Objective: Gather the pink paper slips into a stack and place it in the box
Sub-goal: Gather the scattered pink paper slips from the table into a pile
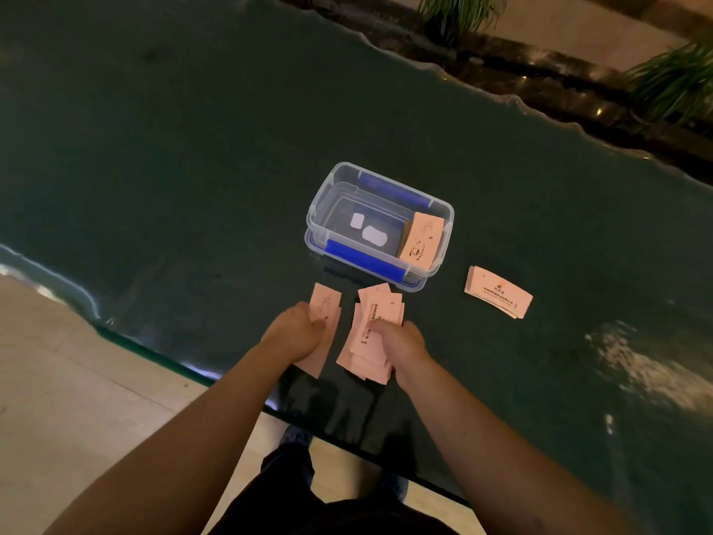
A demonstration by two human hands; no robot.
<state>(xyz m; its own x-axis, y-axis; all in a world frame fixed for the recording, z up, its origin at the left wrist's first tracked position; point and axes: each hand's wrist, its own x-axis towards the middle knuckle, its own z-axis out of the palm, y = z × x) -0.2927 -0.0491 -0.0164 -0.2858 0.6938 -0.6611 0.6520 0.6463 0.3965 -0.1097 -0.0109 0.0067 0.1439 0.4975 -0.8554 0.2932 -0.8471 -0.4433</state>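
Left hand [299, 328] and right hand [393, 337] apparently grip pink slips [366, 334] beside box [320, 210].

paper, plastic and glass

the slips [370, 334] are thin matt pink paper with dark print, lying slightly fanned. the box [380, 225] is clear, glossy plastic with smooth walls and opaque blue plastic clips [364, 260]. the table top [193, 167] looks like dark glass, very glossy, catching bright reflections along its wavy edge. the floor [58, 380] beyond is pale, smooth tile with a dull sheen.
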